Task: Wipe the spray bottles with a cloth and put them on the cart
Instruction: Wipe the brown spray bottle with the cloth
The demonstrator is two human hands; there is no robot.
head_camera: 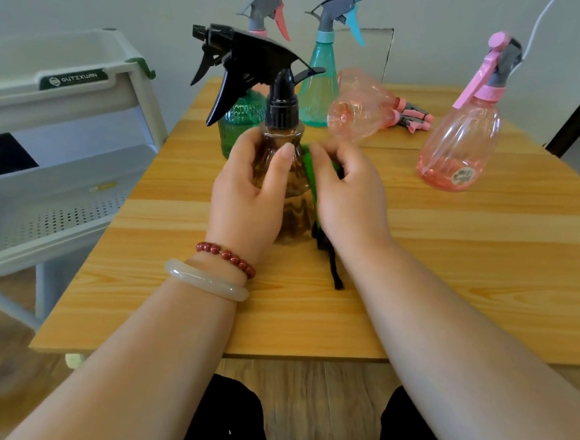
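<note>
Ribbed amber plastic spray bottle (295,198), axis vertical, black nozzle (200,31) toward 10 o'clock, gripped by left hand (246,202); right hand (348,195) pinches green cloth (310,170) at its 3 o'clock.

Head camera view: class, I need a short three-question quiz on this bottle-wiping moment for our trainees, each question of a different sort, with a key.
1. True or false: the left hand grips the brown bottle.
2. Which hand holds the green cloth against that bottle? A. the right hand B. the left hand C. neither
3. Fill in: the teal bottle has a ____ trigger.
Key: 1 true; 2 A; 3 blue.
</note>
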